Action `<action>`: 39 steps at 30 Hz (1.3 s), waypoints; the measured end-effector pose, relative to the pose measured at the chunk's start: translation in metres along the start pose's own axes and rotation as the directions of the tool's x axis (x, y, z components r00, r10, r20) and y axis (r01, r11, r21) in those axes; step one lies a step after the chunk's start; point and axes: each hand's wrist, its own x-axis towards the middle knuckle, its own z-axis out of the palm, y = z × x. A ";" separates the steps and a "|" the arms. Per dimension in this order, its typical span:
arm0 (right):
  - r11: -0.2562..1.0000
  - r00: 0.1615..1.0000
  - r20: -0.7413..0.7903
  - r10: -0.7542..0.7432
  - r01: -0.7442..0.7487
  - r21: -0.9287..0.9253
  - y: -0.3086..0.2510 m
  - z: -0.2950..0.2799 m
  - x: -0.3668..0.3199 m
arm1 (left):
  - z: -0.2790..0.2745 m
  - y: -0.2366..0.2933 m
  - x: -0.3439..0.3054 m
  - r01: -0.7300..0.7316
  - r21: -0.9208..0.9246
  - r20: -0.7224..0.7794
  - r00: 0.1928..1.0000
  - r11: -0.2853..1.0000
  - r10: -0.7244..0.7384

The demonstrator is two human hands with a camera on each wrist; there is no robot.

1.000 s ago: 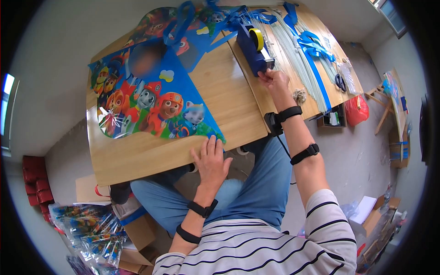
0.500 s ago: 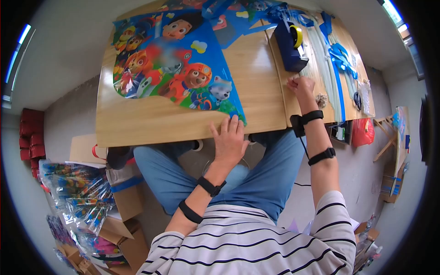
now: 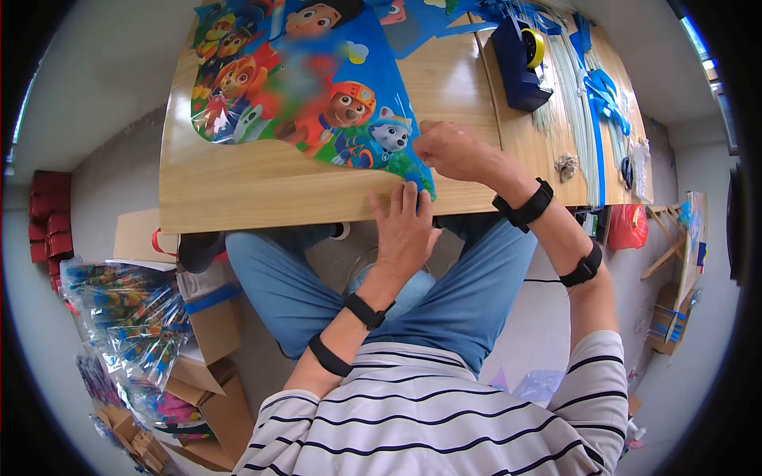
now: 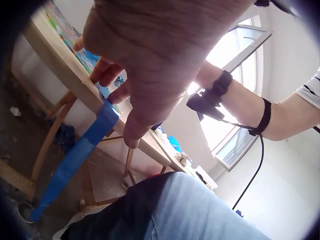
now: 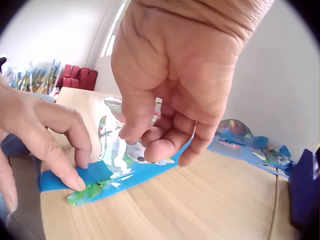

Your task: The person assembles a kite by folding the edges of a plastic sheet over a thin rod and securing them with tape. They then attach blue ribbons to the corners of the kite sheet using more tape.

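A printed plastic kite sheet with cartoon dogs lies on the wooden table. My left hand rests at the near table edge, its extended fingers pressing the sheet's pointed corner. Under those fingertips a blue ribbon meets the corner and hangs down off the edge in the left wrist view. My right hand is just above the sheet's right edge, thumb and bent fingers drawn together around a small piece of tape, which the fingers mostly hide. Behind it stands a dark blue tape dispenser with a yellow roll.
Thin pale rods and blue ribbons lie at the table's right. Beside them are a bundle of string and scissors. Cardboard boxes and plastic-wrapped prints stand at the left on the floor.
My right hand has come away from the dispenser's cutting end and moved left to the kite's corner. My left hand has stayed on the corner. The head view has shifted.
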 end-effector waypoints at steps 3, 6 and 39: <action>0.976 0.985 0.162 -0.053 0.085 -0.199 -0.007 -0.002 0.006 | 0.001 0.000 0.000 0.000 0.002 -0.002 1.000 1.000 0.000; 0.939 0.966 0.222 -0.132 0.194 -0.284 -0.003 0.011 0.018 | 0.004 0.000 0.000 0.004 0.009 -0.004 1.000 1.000 -0.004; 0.904 0.934 0.332 -0.131 0.250 -0.346 -0.001 0.030 0.048 | 0.011 -0.003 -0.001 -0.028 0.061 -0.015 0.999 0.998 0.029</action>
